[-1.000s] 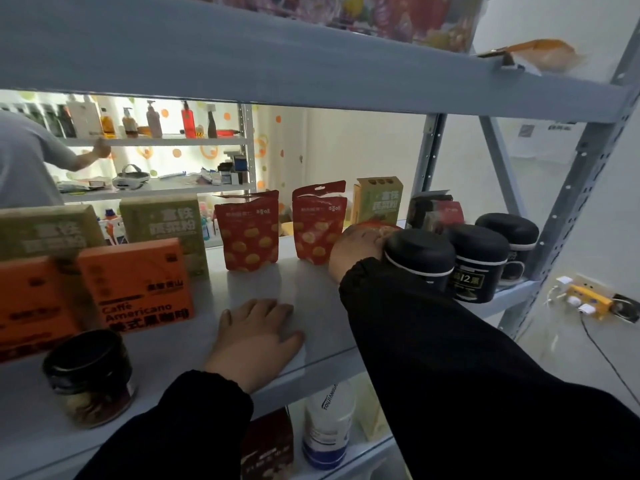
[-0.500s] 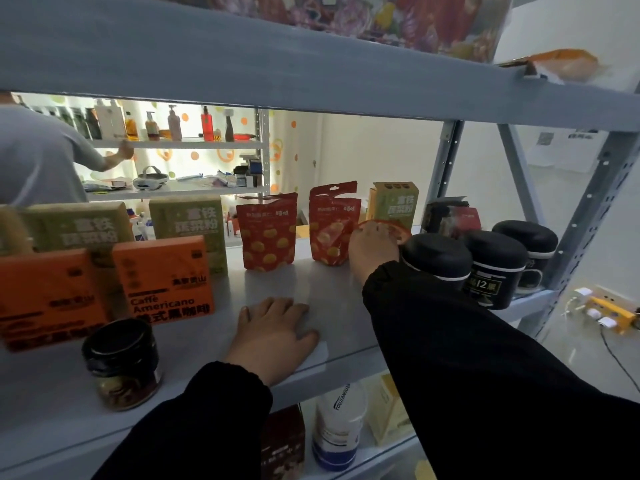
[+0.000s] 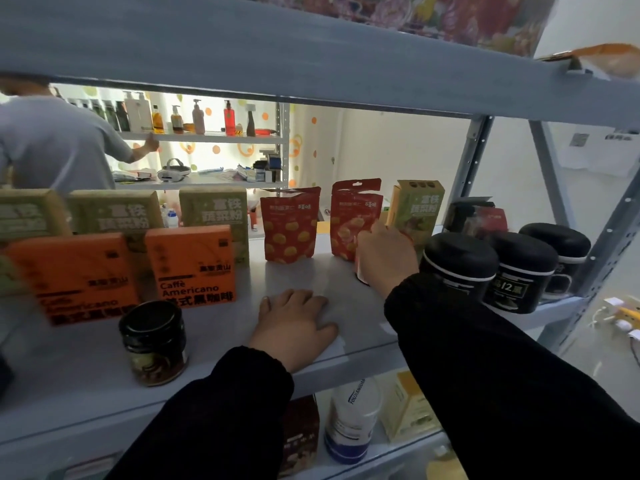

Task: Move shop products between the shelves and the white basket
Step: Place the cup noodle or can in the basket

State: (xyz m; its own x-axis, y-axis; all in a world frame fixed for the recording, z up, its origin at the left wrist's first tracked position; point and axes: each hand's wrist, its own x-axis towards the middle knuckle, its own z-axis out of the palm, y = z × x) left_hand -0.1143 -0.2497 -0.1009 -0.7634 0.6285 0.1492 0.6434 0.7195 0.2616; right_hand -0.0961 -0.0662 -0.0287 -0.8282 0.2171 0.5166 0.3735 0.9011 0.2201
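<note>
Two hands, left [image 3: 294, 327] flat at shelf [image 3: 214, 344] edge, right [image 3: 386, 259] gripping product [image 3: 360, 276]

Grey steel shelves [image 3: 311, 60] stand before white, partly orange-dotted walls [image 3: 398, 161].

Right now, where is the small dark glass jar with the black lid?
Head view: the dark glass jar stands front-left on the grey metal shelf, before the orange Caffè Americano box, left of the left hand.

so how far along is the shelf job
Looks done: boxes, two pouches, a jar and black canisters stand on the shelf. In hand: the right hand grips a red item beside the pouches; the left hand rests flat. Left: cannot tell, the basket is out of view.
</note>
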